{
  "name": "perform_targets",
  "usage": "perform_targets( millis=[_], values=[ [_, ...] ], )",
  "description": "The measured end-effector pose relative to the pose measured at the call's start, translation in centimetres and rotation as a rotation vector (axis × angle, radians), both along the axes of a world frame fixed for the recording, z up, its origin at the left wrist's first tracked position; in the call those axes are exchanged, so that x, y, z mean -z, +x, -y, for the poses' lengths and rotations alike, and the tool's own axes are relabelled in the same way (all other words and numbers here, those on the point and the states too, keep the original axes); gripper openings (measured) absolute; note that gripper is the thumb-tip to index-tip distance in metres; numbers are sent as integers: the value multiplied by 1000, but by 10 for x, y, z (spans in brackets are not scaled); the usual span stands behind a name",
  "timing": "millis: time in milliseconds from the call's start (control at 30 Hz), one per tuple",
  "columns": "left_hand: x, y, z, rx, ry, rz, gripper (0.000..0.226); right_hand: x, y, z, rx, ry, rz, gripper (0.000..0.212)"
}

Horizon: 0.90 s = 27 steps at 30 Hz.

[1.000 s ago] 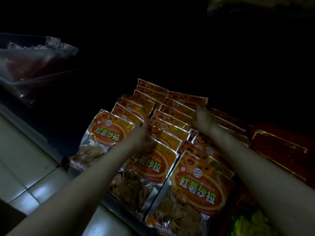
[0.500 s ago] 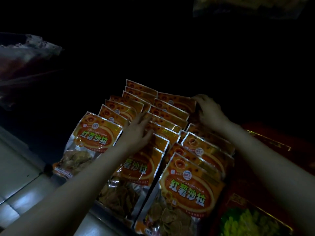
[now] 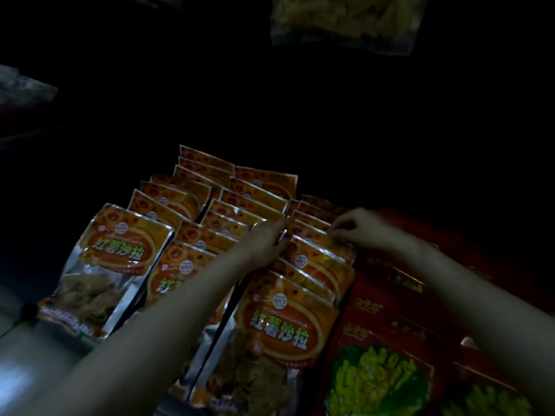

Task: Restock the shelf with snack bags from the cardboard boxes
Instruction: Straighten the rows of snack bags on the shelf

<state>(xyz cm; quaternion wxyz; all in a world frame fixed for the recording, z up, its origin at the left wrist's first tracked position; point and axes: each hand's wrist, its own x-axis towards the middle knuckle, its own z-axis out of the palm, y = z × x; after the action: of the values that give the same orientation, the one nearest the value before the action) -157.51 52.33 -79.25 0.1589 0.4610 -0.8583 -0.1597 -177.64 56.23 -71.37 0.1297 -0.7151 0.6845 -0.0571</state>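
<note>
Three rows of orange snack bags stand overlapped on a low, dark shelf, each row running back from the front edge into shadow, the nearest bag of each row showing a clear window with brown chips below its printed label. The left row's front bag leans toward the shelf edge; the middle row is partly hidden behind the left forearm. To the right of the orange rows, touching them, lie red snack bags with yellow-green pieces pictured on their fronts. The left hand reaches between the middle and right rows with its fingers straight and together, laid flat against the tops of the bags there and grasping nothing. The right hand rests at the far right corner of the right-hand row, its fingers curled down and pinching the upper edge of an orange bag, just beside the red ones. The room is very dim: everything behind the rows is black. At the top a clear packet of pale stick snacks hangs or lies on a higher level, and at the far left a crinkled clear bag catches faint light. A pale tiled floor shows at the lower left, below the shelf edge.
</note>
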Motion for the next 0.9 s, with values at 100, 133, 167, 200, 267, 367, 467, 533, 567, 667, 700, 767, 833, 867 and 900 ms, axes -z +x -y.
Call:
perform_targets(
  millis=[100, 133, 167, 200, 267, 367, 467, 533, 567, 667, 700, 767, 833, 867, 900],
  values=[
    [6, -9, -2, -63, -53, 6, 37, 24, 9, -6, -80, 227, -35, 29],
    [9, -8, -2, -96, -91, -27, 32, 30, 11, -5, -62, 230, -26, 30],
    [10, -7, -1, -132, -134, -68, 27, 32, 14, -3, -37, 224, -9, 30],
    [10, -6, 0, -159, -174, -92, 23, 32, 17, -2, -12, 213, 11, 29],
    [8, -3, 2, -182, -183, -103, 21, 36, 23, 0, 28, 186, 35, 26],
    [9, 1, 1, -187, -89, -123, 18, 37, 27, 3, 101, 149, 45, 24],
    [5, 1, -2, -189, -55, -150, 17, 32, 22, 2, 180, 137, 109, 37],
    [0, -5, -1, -195, -59, -138, 18, 28, 16, -3, 172, 150, 125, 42],
    [-2, -8, 0, -195, -44, -130, 18, 25, 12, -5, 159, 162, 140, 44],
    [-4, -16, 2, -207, 25, -70, 21, 15, -1, -9, 170, 175, 83, 36],
    [-3, -16, 3, -211, 29, -64, 22, 12, -3, -10, 175, 158, 10, 34],
    [-2, -15, 5, -209, 30, -84, 22, 12, -2, -14, 176, 86, -123, 35],
    [-1, -13, 7, -187, 27, -98, 24, 20, 3, -15, 172, 12, -198, 26],
    [0, -12, 7, -180, 26, -114, 26, 24, 8, -16, 166, -13, -212, 23],
    [0, -12, 8, -178, 36, -148, 28, 27, 13, -15, 151, -39, -215, 21]
  ],
)
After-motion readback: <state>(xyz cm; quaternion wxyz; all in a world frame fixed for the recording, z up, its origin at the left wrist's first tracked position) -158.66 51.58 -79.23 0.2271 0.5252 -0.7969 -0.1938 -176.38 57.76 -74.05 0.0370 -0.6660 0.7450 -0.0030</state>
